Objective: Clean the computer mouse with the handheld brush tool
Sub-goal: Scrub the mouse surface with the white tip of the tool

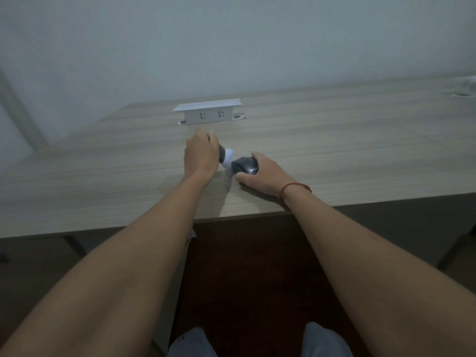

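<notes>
A dark computer mouse [244,166] with a small white logo sits on the wooden desk [347,150], near its front edge. My right hand [260,175] grips it from the right, thumb in front, fingers behind. My left hand [201,155] is closed around the handheld brush tool [226,158], a dark grip with a pale bristle head. The bristle head points right and down and touches the mouse's left end. Most of the brush's handle is hidden inside my left fist.
A white pop-up socket block [208,112] with two outlets stands on the desk behind my hands. A cable hole [463,94] lies at the far right. The desk's front edge [257,216] runs just below my wrists; a red string bracelet [293,188] circles my right wrist.
</notes>
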{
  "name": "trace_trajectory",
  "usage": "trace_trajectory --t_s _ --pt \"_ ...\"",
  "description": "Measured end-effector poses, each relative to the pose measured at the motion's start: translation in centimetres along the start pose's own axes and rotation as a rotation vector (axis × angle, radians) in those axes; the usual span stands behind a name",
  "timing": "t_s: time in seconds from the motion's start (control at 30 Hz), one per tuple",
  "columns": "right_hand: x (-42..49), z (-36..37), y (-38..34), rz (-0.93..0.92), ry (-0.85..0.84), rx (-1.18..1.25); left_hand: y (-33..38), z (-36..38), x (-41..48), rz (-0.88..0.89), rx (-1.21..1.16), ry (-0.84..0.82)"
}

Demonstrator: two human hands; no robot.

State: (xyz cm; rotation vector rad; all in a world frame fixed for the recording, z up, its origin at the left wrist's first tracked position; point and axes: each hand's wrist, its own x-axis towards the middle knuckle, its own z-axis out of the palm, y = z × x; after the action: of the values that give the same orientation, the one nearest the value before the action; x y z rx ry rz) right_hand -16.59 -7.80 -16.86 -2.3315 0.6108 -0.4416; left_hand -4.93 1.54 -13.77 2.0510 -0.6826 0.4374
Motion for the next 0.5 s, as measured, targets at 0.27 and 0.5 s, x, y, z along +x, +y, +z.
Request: trace_trajectory --t_s 0.27,0.5 --pt "0.3 0.5 0.2 0.034 0.026 0.030 -0.9 1.1 1.1 0.010 0.139 -0.098" --pt "0.5 0.4 0.6 0.020 0.070 0.193 2.8 1.4 2.3 0.203 0.086 -0.307"
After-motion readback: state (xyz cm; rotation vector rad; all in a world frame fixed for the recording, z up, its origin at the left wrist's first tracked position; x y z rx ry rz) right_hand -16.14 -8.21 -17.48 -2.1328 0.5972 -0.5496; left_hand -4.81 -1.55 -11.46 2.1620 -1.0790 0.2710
